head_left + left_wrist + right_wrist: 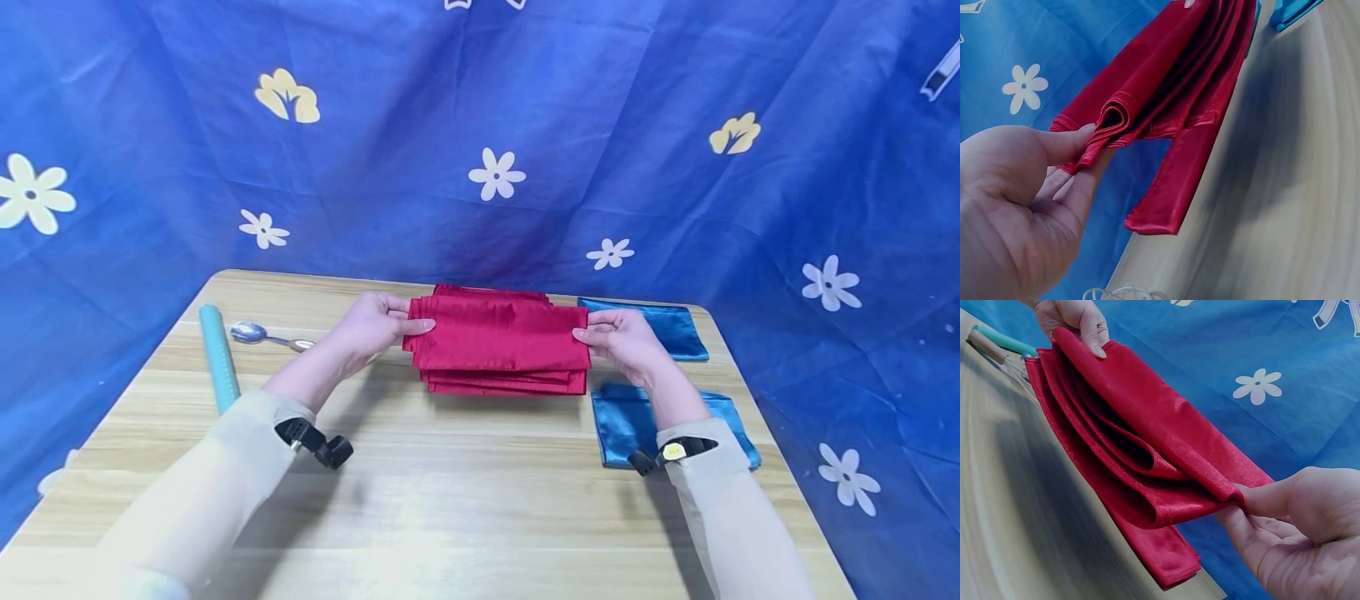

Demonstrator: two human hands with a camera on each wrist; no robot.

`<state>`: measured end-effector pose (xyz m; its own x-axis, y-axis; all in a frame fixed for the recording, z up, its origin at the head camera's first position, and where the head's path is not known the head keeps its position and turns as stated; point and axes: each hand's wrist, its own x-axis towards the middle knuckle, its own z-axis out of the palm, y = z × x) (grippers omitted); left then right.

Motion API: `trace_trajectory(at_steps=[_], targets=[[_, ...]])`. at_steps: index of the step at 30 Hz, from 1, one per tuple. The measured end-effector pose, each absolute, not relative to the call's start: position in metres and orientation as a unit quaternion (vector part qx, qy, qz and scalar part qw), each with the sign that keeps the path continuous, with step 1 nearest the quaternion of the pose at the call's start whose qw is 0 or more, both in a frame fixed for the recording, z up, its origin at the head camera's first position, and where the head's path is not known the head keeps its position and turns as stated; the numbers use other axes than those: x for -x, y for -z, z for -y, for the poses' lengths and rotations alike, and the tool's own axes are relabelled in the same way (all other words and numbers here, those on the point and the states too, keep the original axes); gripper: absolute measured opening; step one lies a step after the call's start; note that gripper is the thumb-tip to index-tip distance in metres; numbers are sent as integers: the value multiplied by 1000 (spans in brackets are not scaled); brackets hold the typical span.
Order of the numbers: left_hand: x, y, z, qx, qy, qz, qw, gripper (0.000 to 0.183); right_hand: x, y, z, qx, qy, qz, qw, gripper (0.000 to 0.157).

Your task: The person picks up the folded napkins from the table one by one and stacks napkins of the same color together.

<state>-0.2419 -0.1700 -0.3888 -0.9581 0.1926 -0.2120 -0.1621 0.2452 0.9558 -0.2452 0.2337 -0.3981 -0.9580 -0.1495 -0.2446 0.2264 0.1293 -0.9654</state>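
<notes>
Between my two hands hangs a folded red satin cloth (502, 337), its layers stacked and loosely looped along the lower side. My left hand (378, 327) pinches its left end, thumb on the front and fingers behind. At the other end, the thumb and fingers of my right hand (626, 337) pinch a corner. In the right wrist view the layers sag open between the hands, over the wooden table. Another red folded piece (1169, 553) lies beneath and behind the held cloth, mostly hidden by it.
Two folded teal-blue cloths (678, 333) lie on the right of the table, one partly under my right forearm. On the left are a turquoise rod (218, 354), a spoon (251, 332) and a wire whisk (1013, 369). A blue flowered curtain (405, 167) hangs behind the table.
</notes>
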Motion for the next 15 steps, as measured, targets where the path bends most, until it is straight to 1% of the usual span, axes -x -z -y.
trace_trajectory(at_steps=[5, 10, 15], targets=[[253, 384, 173, -7, -618, -772, 145, 37, 255, 397, -231, -31, 658, -739, 139, 43], [264, 384, 172, -8, -635, -759, 147, 40, 265, 398, -229, -37, 663, -735, 139, 40], [276, 386, 169, -2, -616, -775, 139, 41, 276, 398, -228, -38, 668, -731, 136, 34]])
